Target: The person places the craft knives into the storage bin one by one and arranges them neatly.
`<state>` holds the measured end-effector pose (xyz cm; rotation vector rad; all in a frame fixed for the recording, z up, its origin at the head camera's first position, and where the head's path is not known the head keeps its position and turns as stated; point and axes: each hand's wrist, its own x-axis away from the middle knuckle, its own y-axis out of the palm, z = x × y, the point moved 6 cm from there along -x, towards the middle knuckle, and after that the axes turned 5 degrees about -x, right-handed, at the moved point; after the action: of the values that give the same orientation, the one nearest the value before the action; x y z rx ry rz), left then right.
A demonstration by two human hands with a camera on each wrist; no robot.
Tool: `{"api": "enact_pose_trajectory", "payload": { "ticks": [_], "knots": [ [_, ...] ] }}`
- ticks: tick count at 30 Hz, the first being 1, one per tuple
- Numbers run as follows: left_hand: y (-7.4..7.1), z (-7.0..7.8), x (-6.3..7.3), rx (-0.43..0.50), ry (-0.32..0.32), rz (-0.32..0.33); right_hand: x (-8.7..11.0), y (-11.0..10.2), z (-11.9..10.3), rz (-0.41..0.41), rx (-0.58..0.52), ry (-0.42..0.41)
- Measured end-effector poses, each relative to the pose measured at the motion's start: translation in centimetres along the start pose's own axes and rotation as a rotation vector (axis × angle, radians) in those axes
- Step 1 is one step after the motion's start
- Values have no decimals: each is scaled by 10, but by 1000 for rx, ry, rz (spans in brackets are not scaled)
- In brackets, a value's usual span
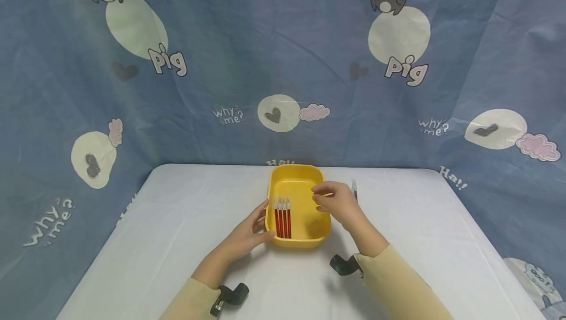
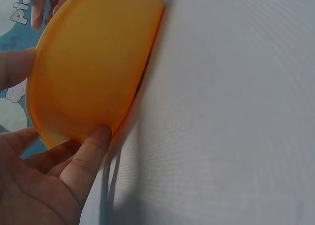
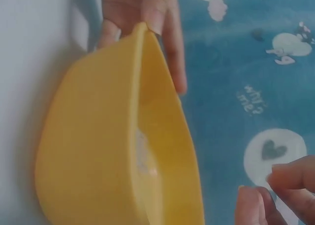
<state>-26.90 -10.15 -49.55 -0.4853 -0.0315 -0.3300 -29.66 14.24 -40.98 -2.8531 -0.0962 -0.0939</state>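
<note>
A yellow tray with rounded corners stands on the table. Several slim red pens with pale, pointed tips lie side by side along its left part. My left hand grips the tray's left side, thumb at the near corner of the rim and fingers along the outer wall. In the left wrist view that hand holds the tray's wall. My right hand hovers over the tray's right rim, fingers bent loosely and apart from the thumb. Nothing shows between those fingertips in the right wrist view.
Another pen is on the table just right of the tray, partly hidden by the right hand. White cloth covers the table. A blue printed curtain hangs behind and at the sides. Dark camera mounts stick out from both wrists.
</note>
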Motion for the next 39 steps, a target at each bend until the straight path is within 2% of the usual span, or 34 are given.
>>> {"api": "enact_pose_trajectory", "payload": {
  "ticks": [6,20,28,39],
  "knots": [
    [0,0,0,8,11,-7,5,-22,2,9,73,5],
    [0,-1,1,12,7,-11,14,-68,17,34,145,-28],
    [-1,0,0,13,6,-7,6,-91,27,43,173,-60],
    [1,0,0,10,10,-9,-16,-108,59,78,166,-13]
  ]
}}
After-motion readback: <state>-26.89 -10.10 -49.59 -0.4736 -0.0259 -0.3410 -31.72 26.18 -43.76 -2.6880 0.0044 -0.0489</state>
